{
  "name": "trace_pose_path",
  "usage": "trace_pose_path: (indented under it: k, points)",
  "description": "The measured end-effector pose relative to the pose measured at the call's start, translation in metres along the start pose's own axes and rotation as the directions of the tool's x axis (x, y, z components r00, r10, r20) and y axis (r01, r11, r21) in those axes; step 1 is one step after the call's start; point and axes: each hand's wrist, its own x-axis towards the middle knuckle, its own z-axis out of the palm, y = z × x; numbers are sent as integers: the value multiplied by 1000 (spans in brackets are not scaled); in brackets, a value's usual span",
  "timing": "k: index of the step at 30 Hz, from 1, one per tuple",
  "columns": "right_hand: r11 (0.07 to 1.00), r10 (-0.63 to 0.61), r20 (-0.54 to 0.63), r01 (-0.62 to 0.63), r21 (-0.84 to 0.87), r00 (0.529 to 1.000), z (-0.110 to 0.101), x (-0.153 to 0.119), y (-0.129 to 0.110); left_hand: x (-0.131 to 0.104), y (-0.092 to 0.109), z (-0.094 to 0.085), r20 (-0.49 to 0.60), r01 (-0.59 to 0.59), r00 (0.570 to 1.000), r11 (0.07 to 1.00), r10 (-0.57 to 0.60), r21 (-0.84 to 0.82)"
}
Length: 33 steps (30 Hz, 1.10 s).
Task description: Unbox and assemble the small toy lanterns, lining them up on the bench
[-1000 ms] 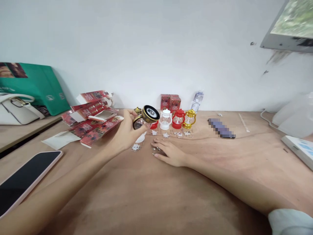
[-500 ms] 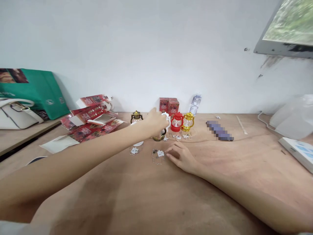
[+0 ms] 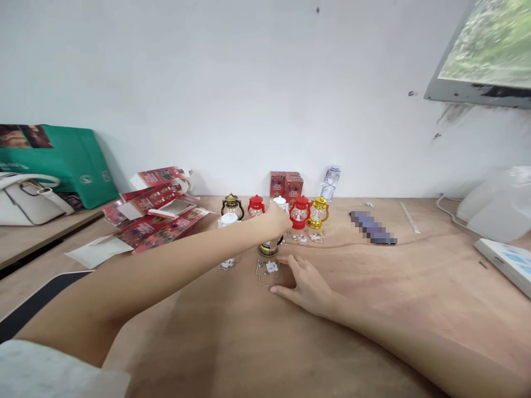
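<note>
My left hand (image 3: 279, 222) is closed round a small bronze lantern (image 3: 269, 250); the hand hides its top, and its base shows low at the table. My right hand (image 3: 309, 284) rests on the table with thumb and fingers apart, holding nothing. By its fingertips lies a thin bent outline (image 3: 266, 283) with a small white piece (image 3: 271, 267) and metal bits inside. Behind stand a gold lantern (image 3: 318, 214), a red lantern (image 3: 299, 213), and partly covered white (image 3: 280, 201) and second red (image 3: 256, 205) lanterns. Left of my forearm are a black-bronze lantern (image 3: 232, 207) and another white one (image 3: 229, 219).
Flattened red boxes (image 3: 157, 215) pile up at the left, near a white handbag (image 3: 25, 202) and green bag (image 3: 83, 160). Small red boxes (image 3: 286, 185) and a bottle (image 3: 331, 182) stand by the wall. A blurred phone-like object (image 3: 373, 228) lies at right.
My left hand has brought the bronze lantern lower and nearer. My right hand has spread its thumb from its fingers and come slightly nearer. The view has tilted up a little.
</note>
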Motion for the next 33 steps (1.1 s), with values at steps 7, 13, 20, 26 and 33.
trace_pose_path:
  k: [7, 13, 20, 26, 33]
  points:
    - [999, 29, 75, -27, -28, 997, 4, 4, -10, 0, -1, 2, 123, 30, 992, 999, -35, 38]
    - [999, 35, 52, -37, 29, 998, 5, 1, -11, -7, -7, 5, 174, 74, 982, 997, -73, 0]
    - [994, -109, -490, 96, -52, 865, -50, 55, 24, -30, -10, -4, -186, 74, 980, 997, -68, 25]
    - [840, -28, -322, -152, -521, 946, -119, 174, 42, -74, 49, 28, -544, -268, 832, 939, 112, -216]
    - [768, 82, -152, -160, -621, 985, -94, 265, 54, -80, 97, 97, -519, -596, 790, 609, 326, -524]
